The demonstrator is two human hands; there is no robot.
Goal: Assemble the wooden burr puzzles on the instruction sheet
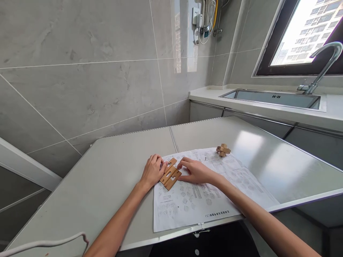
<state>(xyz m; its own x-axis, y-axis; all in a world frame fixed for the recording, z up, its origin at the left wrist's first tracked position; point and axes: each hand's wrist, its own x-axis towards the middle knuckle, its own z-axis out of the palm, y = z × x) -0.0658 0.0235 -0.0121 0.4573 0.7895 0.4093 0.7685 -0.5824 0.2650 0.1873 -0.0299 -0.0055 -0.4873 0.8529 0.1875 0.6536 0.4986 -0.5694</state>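
Three flat wooden puzzle pieces (166,179) with cut-out slots and dark numbers lie side by side on a printed paper sheet (187,214). My left hand (153,170) is at their left, its fingers curled and its thumb against the edge of the upper pieces; part of the grip is hidden. From the right, my right hand (197,171) reaches to the pieces, thumb and index finger apart near the right-hand edge. Whether its fingertips touch the wood is hard to tell. An assembled wooden burr puzzle (223,150) sits at the sheet's far right corner.
The sheet lies on a light folding table (125,150) with a seam across it. A grey tiled wall (107,96) stands behind. At the right are a counter with a sink (270,98) and a faucet (321,67). A pale cable (50,243) crosses the lower left.
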